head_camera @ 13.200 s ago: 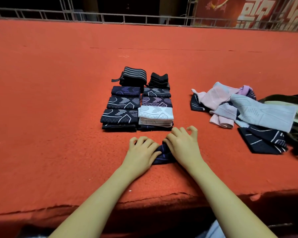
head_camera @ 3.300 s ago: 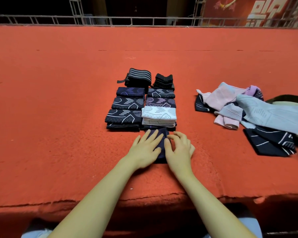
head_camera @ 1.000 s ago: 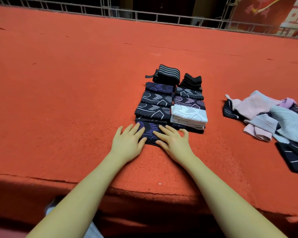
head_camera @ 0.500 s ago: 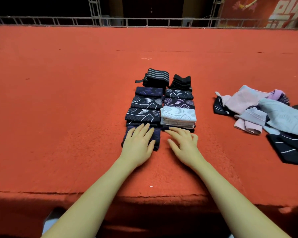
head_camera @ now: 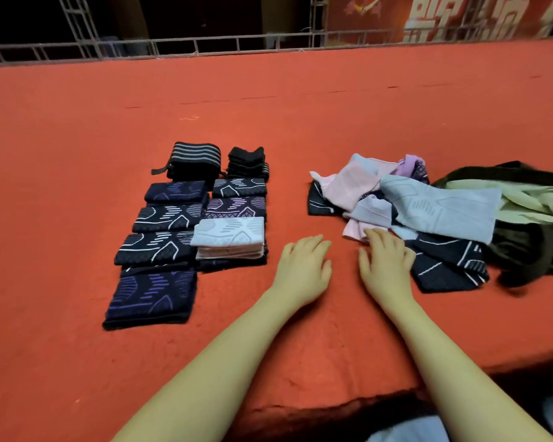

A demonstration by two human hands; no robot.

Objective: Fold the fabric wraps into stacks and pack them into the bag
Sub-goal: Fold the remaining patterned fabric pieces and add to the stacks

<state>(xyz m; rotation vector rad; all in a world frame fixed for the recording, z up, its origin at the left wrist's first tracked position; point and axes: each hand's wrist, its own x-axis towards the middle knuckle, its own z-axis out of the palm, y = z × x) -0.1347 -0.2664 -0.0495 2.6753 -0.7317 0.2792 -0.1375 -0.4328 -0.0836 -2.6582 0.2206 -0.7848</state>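
Folded wraps lie in two rows on the red carpet; the nearest is a navy wrap with purple lines (head_camera: 152, 296), and a white folded stack (head_camera: 230, 238) sits in the right row. To the right is a loose pile of unfolded wraps (head_camera: 406, 202) in pink, pale blue and navy. A dark olive bag (head_camera: 530, 247) with a light green lining lies at the far right. My left hand (head_camera: 304, 266) hovers flat over bare carpet, holding nothing. My right hand (head_camera: 385, 261) is open at the pile's near edge, fingertips by a pink wrap (head_camera: 353, 231).
The red carpeted platform (head_camera: 77, 154) stretches far back to a metal railing (head_camera: 173, 46). Its front edge (head_camera: 300, 416) runs just below my forearms. A red banner with pale characters (head_camera: 460, 17) hangs at the back right.
Both hands left the navy wrap, which now lies folded at the front of the left row, and moved right toward the loose pile. The view swung right, bringing the bag in.
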